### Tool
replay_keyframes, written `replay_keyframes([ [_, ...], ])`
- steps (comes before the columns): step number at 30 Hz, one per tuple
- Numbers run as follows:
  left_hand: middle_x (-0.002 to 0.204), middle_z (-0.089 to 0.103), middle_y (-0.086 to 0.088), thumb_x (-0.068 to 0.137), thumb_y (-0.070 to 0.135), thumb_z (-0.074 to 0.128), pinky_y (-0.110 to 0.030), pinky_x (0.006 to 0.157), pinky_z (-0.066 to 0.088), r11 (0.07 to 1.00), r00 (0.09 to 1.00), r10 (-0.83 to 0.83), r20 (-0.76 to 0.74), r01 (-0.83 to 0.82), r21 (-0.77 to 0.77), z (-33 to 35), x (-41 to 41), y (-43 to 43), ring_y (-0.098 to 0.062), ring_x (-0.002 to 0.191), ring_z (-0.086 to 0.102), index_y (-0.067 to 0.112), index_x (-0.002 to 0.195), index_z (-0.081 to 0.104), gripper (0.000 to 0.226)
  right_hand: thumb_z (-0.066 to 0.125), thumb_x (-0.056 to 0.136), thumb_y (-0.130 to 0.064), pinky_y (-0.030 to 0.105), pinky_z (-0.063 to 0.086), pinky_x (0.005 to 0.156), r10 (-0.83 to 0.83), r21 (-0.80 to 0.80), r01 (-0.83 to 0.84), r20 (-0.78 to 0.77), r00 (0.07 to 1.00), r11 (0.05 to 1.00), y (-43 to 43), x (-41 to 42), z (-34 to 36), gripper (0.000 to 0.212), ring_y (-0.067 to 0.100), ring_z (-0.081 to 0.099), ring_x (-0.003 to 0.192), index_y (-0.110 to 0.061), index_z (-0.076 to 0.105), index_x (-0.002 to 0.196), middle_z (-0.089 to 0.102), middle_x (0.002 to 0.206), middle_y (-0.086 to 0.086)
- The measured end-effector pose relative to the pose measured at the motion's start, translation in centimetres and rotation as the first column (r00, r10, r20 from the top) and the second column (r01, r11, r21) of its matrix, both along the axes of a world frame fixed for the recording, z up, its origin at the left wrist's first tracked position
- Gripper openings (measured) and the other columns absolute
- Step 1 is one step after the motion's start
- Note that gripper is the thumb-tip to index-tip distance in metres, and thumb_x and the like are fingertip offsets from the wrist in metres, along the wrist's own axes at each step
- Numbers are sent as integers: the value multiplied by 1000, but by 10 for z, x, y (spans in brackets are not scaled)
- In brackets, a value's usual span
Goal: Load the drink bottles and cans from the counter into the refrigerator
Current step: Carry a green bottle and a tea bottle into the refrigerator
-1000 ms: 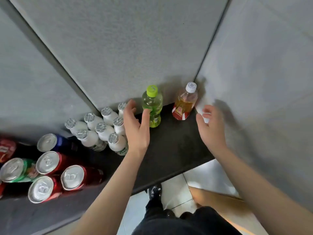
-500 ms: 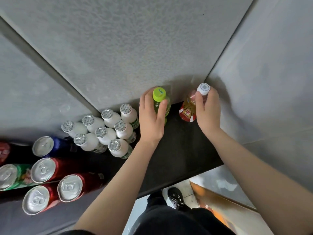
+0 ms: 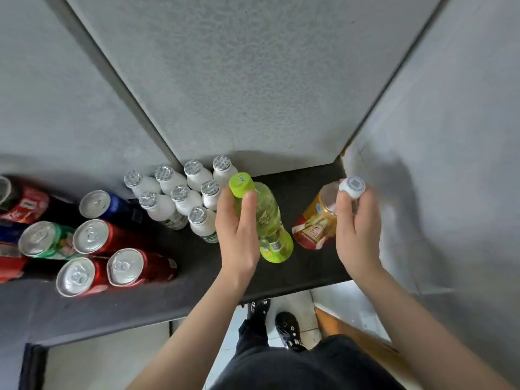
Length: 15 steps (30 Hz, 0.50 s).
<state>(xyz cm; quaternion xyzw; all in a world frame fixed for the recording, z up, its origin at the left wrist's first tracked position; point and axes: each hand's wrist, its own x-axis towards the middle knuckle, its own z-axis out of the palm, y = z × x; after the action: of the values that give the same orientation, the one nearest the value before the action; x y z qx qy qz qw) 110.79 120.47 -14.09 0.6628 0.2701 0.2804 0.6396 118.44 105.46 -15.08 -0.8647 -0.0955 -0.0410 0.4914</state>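
**Q:** Where are the task's bottles shown, and how are they held?

**A:** The green-capped bottle (image 3: pixel 271 218) is shown tilted over the dark bench (image 3: pixel 309 268), at 3 o'clock from the cluster of small white bottles (image 3: pixel 180 199). It is wrapped at the upper body by the left hand (image 3: pixel 239 235), with the thumb laid just below the cap. At 3 o'clock again, the amber bottle (image 3: pixel 313 229) is held by the right hand (image 3: pixel 357 235), whose fingers (image 3: pixel 344 205) are clamped round the neck under the white cap. Whether either base is touching the bench cannot be told. The cans (image 3: pixel 112 249) are seen at 9 o'clock.

**Q:** How are the bottles expected to handle?

**A:** Both appear filled, so moderate weight is presumed. The walls are judged to be thin plastic that yields if squeezed, and the film labels may be slippery. The stiffer shoulder and neck are recommended as the hold.

**Q:** What writing can be read?

**A:** None reliably. A square code is printed on the white cap. The marks on the green cap and the characters on both labels are too blurred, and the can brands cannot be made out.
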Motion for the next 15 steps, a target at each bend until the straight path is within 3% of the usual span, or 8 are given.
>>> replay_keyframes([
  [6,85,57,15,91,39,44,-11,72,43,997,996,70,-51,-72,-28,13,-68,-9,-1,79,51,22,94,60,23,39,94,-43,4,44,70,236,111,-231,-37,971,967,-2,-40,7,25,-8,55,88,-25,46,109,52,92,-20],
  [9,89,60,8,86,46,46,-15,75,45,978,976,191,-102,-198,-62,14,-108,-21,-5,83,55,27,94,62,26,36,89,-53,7,47,73,362,156,-347,-80,929,925,4,-59,4,22,-7,56,93,-42,44,106,53,95,-23],
  [13,89,63,9,84,47,48,-16,75,47,921,920,362,-154,-378,-95,10,-162,-46,-6,84,58,31,94,65,26,38,91,-50,22,48,77,597,226,-562,-128,792,795,16,-89,-4,20,7,59,88,-40,49,104,58,93,-11],
  [15,87,63,4,84,48,48,-18,72,47,878,878,443,-183,-466,-111,4,-189,-59,-10,81,57,27,93,65,28,40,91,-49,18,46,76,689,243,-649,-151,709,721,23,-107,-9,18,6,58,86,-38,50,102,58,91,-10],
])
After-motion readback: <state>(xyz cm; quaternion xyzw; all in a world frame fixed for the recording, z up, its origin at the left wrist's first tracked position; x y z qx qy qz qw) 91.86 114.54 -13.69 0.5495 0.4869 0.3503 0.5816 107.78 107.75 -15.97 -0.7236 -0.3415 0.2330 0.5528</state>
